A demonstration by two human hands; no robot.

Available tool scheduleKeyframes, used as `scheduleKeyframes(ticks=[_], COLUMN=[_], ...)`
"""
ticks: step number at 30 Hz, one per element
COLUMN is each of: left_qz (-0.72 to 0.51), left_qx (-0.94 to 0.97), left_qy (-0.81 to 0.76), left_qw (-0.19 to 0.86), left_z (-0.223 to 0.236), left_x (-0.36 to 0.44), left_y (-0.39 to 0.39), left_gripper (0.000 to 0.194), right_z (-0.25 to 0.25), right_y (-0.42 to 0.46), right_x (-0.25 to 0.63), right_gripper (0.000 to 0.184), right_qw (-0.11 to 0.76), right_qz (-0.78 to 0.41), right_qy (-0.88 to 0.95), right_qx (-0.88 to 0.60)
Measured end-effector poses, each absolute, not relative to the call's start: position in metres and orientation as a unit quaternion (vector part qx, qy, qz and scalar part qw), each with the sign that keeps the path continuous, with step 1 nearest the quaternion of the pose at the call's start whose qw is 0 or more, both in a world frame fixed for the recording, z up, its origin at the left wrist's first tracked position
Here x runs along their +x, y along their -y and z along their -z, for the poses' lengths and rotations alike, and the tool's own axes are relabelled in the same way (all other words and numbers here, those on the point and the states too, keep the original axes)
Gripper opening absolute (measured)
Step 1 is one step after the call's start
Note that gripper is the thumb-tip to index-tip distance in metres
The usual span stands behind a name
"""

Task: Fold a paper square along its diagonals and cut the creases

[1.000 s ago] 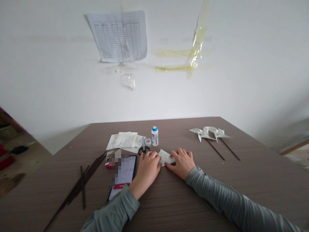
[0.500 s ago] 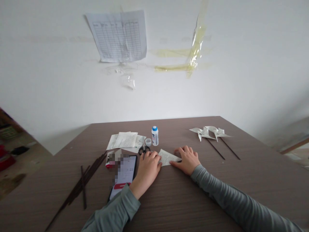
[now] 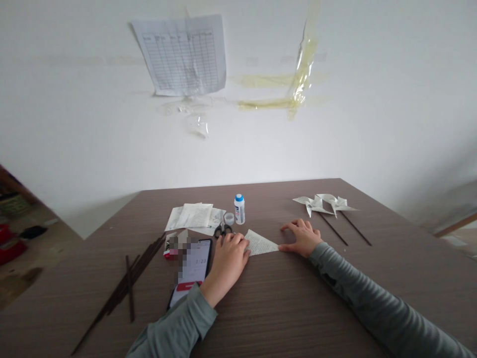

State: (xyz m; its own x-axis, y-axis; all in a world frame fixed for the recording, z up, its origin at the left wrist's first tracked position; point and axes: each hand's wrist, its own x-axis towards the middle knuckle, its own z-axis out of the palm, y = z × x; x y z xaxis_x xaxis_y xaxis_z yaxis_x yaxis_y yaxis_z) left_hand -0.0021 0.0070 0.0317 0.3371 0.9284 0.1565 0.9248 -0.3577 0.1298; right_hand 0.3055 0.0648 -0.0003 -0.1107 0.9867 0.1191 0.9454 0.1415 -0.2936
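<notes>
Lying held beneath the bunched fingers of the left hand (image 3: 230,252), the paper (image 3: 260,243) points its tip toward the right hand (image 3: 302,238), whose thumb and forefinger spread wide, thumb seemingly touching it. Should the left fingers ease off, the paper could skid.

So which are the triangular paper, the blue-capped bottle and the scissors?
Triangular paper (image 3: 261,243): head view, on its upper face, among the printed lines.
Blue-capped bottle (image 3: 239,212): head view, on the middle of its white body.
Scissors (image 3: 222,230): head view, between the two dark handle loops.
</notes>
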Motion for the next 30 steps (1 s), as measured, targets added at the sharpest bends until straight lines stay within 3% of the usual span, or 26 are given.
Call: scheduleKeyframes(ticks=[10,17,19,25,30], left_qz=[-0.073,-0.090,-0.087,-0.075,-0.073], left_qx=[0.813,0.804,0.800,0.791,0.788], left_qy=[-0.577,-0.586,-0.591,-0.606,-0.610], left_qw=[0.034,0.041,0.047,0.049,0.038], left_z=[-0.038,-0.042,-0.044,-0.049,-0.050], left_x=[0.004,0.009,0.012,0.022,0.025], left_y=[-0.003,0.000,0.001,0.003,0.003], left_gripper=[0.030,0.027,0.026,0.023,0.020], right_z=[-0.015,0.002,0.009,0.012,0.005], right_y=[-0.073,-0.077,-0.076,-0.062,-0.055], right_x=[0.311,0.314,0.307,0.274,0.257], right_gripper=[0.073,0.081,0.075,0.030,0.026], right_qw=[0.058,0.094,0.110,0.170,0.179], right_qz=[-0.149,-0.159,-0.159,-0.157,-0.149], right_qy=[0.733,0.789,0.815,0.823,0.815], right_qx=[-0.662,-0.586,-0.546,-0.519,-0.531])
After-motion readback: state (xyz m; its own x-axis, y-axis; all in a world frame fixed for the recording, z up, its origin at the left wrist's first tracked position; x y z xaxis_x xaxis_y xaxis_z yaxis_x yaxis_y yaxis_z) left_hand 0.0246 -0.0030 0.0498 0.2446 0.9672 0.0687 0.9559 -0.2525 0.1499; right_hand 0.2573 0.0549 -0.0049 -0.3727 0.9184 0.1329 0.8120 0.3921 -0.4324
